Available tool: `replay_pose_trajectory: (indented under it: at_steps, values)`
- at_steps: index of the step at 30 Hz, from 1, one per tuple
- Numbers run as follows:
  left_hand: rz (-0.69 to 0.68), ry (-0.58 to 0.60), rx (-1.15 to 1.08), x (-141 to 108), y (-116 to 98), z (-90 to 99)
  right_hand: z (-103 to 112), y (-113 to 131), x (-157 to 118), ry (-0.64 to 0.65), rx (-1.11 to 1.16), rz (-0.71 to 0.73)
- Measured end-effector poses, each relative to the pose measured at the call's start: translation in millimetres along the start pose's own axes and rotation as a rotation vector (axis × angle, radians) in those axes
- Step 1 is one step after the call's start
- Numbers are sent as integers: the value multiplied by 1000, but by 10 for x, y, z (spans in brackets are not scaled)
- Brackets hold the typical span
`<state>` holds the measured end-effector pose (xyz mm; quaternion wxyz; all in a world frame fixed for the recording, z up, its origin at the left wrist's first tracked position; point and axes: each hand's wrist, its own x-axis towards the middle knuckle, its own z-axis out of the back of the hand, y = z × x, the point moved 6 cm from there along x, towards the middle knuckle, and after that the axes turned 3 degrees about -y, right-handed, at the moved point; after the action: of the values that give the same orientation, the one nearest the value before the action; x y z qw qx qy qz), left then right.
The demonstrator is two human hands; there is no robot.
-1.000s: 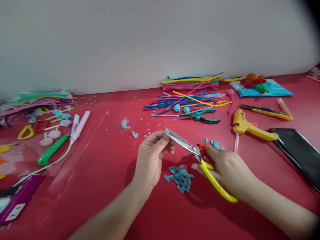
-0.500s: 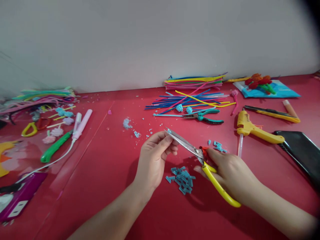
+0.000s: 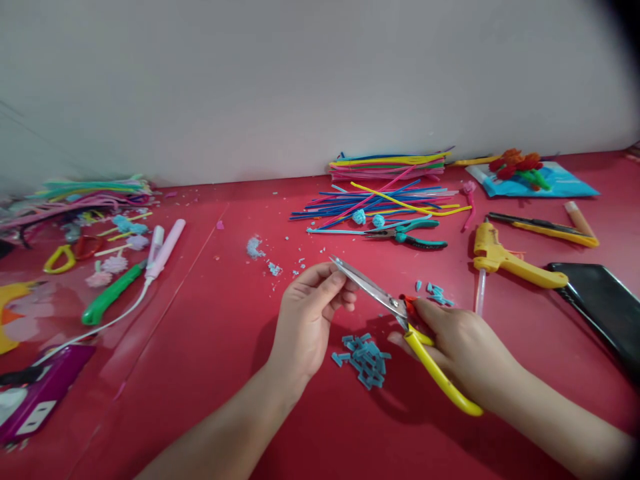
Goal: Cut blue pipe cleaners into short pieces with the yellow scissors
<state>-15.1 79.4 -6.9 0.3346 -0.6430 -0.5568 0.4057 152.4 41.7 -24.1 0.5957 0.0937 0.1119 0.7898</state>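
Note:
My right hand (image 3: 463, 340) is closed around the red and yellow handles of a pair of scissors (image 3: 367, 283). The blades point up and left and look nearly together, with their tips by the fingertips of my left hand (image 3: 313, 300). Thumb and index finger of that hand are pinched together; whatever is between them is too small and covered to make out. Below the blades, on the red table (image 3: 210, 373), lies a heap of small blue cut pieces (image 3: 367, 360). A few more blue pieces (image 3: 439, 293) are scattered beyond my right hand.
Pliers (image 3: 410, 235), pipe cleaners (image 3: 370, 203) and two fluffy blue balls (image 3: 359, 217) lie ahead. Rightward are a yellow glue gun (image 3: 515, 262), a utility knife (image 3: 545, 227) and a black phone-like slab (image 3: 600, 307). A pink corded tool (image 3: 167, 250) and green-handled cutter (image 3: 113, 293) lie left.
Both hands and the scissors stay in almost the same place. A bit of blue seen at the blade tips before is now hardly visible.

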Motion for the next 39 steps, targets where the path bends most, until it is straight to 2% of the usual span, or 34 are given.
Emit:
replay_pose_trajectory:
  at_steps: [12, 18, 22, 25, 30, 34, 39]
  values:
    - [27, -22, 14, -2, -6, 5, -1, -57, 17, -34, 53, -20]
    - [47, -28, 25, 8, 44, 15, 116, -61, 49, 29, 101, -110]
    - [84, 13, 101, 9, 98, -3, 137, -78, 72, 35, 187, -163]
    - [155, 78, 197, -16, 173, -54, 127, -35, 92, 29, 460, -182]
    - [263, 270, 413, -138, 306, -211, 184, 57, 102, 14, 861, -272]
    - [261, 338, 517, -215, 338, -290, 171, 94, 83, 117, 899, -267]
    - [274, 337, 541, -226, 372, -290, 111, 24, 65, 134, 878, -264]
